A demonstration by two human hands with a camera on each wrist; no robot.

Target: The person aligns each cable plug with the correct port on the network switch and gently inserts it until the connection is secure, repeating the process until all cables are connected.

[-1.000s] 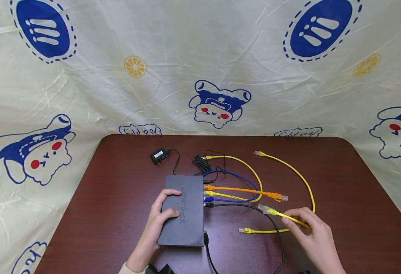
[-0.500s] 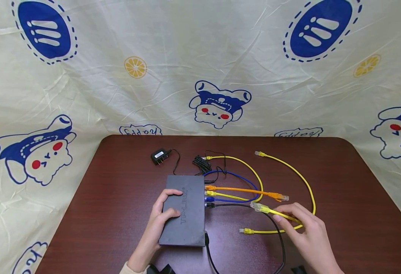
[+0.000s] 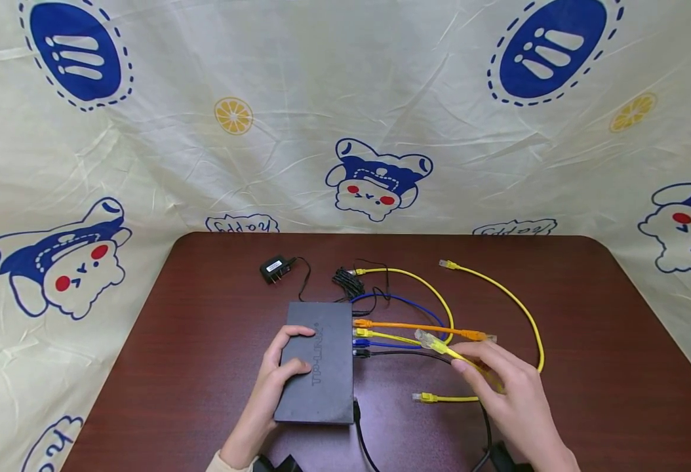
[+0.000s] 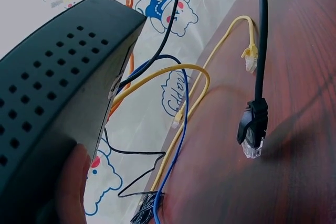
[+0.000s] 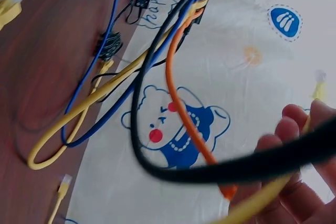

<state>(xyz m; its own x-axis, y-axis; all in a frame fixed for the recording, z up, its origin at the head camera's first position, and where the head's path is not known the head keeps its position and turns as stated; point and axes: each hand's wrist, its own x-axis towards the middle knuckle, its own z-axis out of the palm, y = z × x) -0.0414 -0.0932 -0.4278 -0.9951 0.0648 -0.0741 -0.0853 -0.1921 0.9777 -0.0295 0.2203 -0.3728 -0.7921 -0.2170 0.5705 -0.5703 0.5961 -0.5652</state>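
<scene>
My left hand (image 3: 271, 377) grips a dark grey TP-LINK network box (image 3: 330, 393), thumb and a finger on its top. In the left wrist view the box (image 4: 58, 72) is tilted, its vented side towards the camera. Orange (image 3: 404, 325), yellow, blue and black network cables run from ports along its right side. My right hand (image 3: 516, 390) pinches a yellow Ethernet cable just behind its clear plug (image 3: 431, 341), which points at the box and overlaps the orange cable. In the right wrist view this plug (image 5: 319, 85) rises above the fingertips; a black cable (image 5: 231, 171) crosses before the hand.
Another yellow cable (image 3: 516, 301) lies looped on the brown table (image 3: 216, 314), its near plug (image 3: 425, 397) left of my right hand. A black power adapter (image 3: 275, 269) and a bundled cord (image 3: 348, 282) lie behind the box. One black plug (image 4: 254, 124) shows close over the tabletop.
My right hand has moved left and slightly away from me, bringing the yellow cable's plug closer to the box's port side. The left hand and box have stayed nearly still.
</scene>
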